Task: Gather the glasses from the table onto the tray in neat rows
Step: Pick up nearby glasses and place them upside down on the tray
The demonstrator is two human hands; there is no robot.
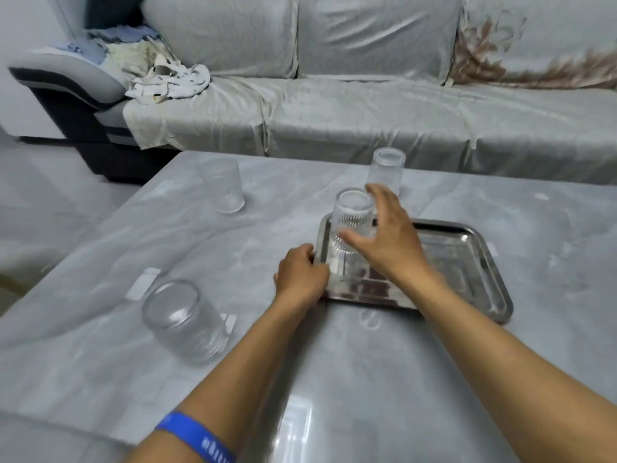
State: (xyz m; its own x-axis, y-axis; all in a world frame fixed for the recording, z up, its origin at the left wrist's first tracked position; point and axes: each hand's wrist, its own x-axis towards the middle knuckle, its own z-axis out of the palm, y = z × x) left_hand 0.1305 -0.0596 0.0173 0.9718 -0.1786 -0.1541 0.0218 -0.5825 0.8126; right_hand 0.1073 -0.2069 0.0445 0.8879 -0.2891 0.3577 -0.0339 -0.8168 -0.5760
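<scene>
A steel tray (467, 262) lies on the grey marble table. A ribbed glass (352, 215) stands upside down in the tray's far-left corner, and my right hand (384, 238) wraps around it with thumb and fingers on its sides. My left hand (300, 272) grips the tray's left rim. Three other clear glasses stand upside down on the table: one just behind the tray (385, 168), one at the far left (225, 185), and a big one near the front left (183, 320).
A grey covered sofa (367, 105) runs along the table's far edge, with crumpled cloths (167, 81) on its left end. The table's left edge (83, 242) drops to the tiled floor. My left wrist carries a blue band (197, 436).
</scene>
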